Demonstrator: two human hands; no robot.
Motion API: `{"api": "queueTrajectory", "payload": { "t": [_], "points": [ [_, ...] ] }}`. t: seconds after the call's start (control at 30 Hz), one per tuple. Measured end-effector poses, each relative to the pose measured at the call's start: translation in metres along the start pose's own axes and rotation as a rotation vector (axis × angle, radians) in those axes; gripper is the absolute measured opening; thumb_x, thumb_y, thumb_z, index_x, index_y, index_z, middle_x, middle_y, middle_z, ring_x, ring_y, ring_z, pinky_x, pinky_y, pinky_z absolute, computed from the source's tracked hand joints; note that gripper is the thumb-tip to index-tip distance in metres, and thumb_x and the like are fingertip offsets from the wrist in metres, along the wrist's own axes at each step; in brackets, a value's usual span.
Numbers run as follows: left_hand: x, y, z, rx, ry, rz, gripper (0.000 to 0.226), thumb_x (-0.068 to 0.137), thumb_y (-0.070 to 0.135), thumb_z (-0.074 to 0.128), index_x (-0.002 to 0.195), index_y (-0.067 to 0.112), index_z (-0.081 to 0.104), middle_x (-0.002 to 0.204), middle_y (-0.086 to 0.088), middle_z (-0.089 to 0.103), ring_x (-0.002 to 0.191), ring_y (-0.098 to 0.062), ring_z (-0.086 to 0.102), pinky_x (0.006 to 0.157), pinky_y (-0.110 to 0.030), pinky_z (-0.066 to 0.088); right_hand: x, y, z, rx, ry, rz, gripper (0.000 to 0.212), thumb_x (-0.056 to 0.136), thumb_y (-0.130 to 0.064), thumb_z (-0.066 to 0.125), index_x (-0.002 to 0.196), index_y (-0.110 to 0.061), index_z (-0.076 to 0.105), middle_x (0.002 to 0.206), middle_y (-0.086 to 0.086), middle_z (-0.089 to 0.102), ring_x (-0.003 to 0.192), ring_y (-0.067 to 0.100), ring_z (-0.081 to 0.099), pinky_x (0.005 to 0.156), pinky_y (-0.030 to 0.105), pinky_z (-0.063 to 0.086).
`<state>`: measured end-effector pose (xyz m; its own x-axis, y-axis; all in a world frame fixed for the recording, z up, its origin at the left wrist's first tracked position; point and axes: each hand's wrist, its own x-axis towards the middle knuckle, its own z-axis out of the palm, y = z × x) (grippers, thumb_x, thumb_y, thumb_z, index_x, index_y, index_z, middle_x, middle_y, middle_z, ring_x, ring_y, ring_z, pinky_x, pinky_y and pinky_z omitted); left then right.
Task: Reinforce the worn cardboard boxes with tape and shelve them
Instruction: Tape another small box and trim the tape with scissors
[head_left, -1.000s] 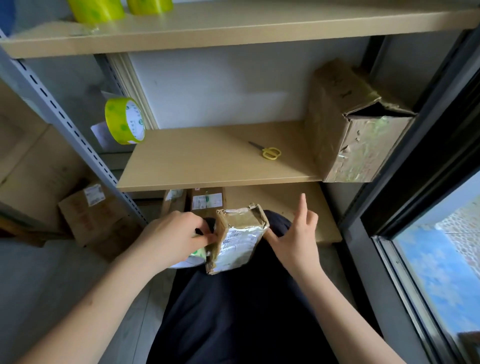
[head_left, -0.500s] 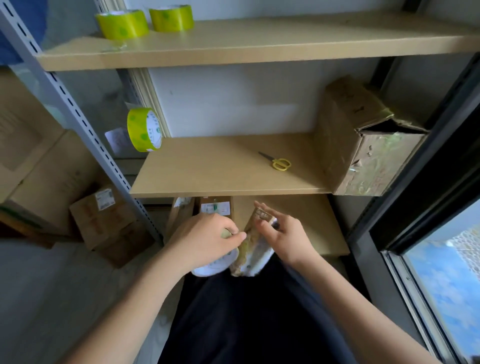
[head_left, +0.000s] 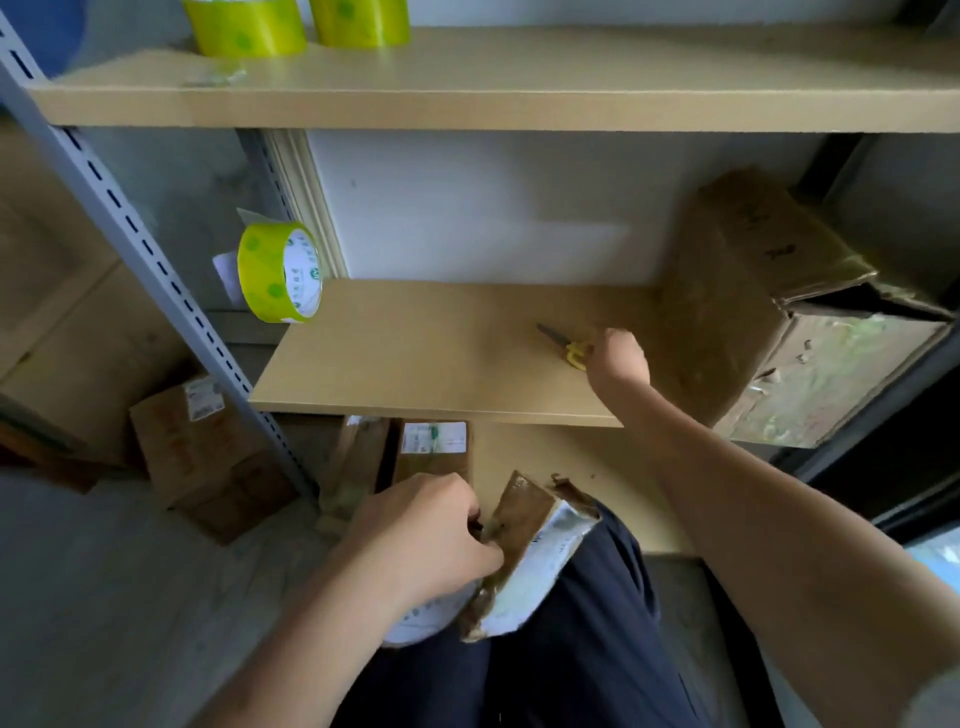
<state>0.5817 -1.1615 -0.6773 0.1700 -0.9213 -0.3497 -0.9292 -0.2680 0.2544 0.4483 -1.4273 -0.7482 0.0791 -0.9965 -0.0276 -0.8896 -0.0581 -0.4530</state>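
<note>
While gripping: left hand (head_left: 421, 540) is holding small worn box (head_left: 530, 551) and tape roll (head_left: 426, 618), lower centre;
Right hand (head_left: 615, 358): is closing on yellow scissors (head_left: 569, 348), middle shelf (head_left: 415, 364).

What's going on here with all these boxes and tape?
A person is patching up a small worn cardboard box resting on their lap. Their left hand holds it together with a roll of tape, while their right hand reaches to the middle wooden shelf and closes on the yellow-handled scissors, probably to cut the tape.
</note>
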Motion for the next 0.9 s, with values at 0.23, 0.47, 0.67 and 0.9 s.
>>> {"api": "queueTrajectory", "payload": {
  "t": [0.23,0.47,0.67,0.9],
  "points": [
    [0.02,0.003,-0.007,0.022,0.019,-0.019,0.03,0.075,0.046,0.061,0.086,0.019,0.068,0.07,0.0,0.068,0.071,-0.017,0.064,0.049,-0.026,0.037,0.04,0.003,0.032,0.059,-0.052,0.092,0.031,0.095,-0.008,0.056,0.065,-0.012,0.051,0.071,0.004,0.056,0.062,0.019,0.055,0.061,0.034,0.045],
    [0.023,0.003,-0.01,-0.078,-0.069,-0.05,0.03,0.074,0.039,0.06,0.096,0.02,0.067,0.072,0.007,0.073,0.075,-0.015,0.07,0.061,-0.026,0.049,0.015,-0.012,-0.009,-0.169,-0.204,-0.115,0.013,0.09,-0.019,0.062,0.09,-0.008,0.068,0.072,0.0,0.062,0.072,0.017,0.064,0.058,0.023,0.046],
    [0.008,-0.003,-0.009,-0.199,-0.184,-0.063,0.022,0.087,0.023,0.056,0.1,0.012,0.07,0.067,0.012,0.074,0.056,-0.002,0.069,0.064,-0.024,0.057,-0.117,0.019,-0.092,0.564,-0.703,-0.217,0.03,0.081,-0.045,0.075,0.086,-0.016,0.075,0.08,0.005,0.075,0.05,0.006,0.05,0.045,0.014,0.041],
    [-0.003,-0.019,-0.024,-0.49,-0.421,-0.119,0.024,0.103,0.015,0.048,0.11,0.002,0.068,0.083,-0.007,0.078,0.055,-0.014,0.07,0.048,-0.016,0.05,-0.258,0.054,-0.11,0.873,-1.362,-0.182,0.067,0.082,-0.068,0.062,0.103,-0.005,0.063,0.091,0.013,0.059,0.065,0.014,0.047,0.056,0.027,0.049]
  ]
}}
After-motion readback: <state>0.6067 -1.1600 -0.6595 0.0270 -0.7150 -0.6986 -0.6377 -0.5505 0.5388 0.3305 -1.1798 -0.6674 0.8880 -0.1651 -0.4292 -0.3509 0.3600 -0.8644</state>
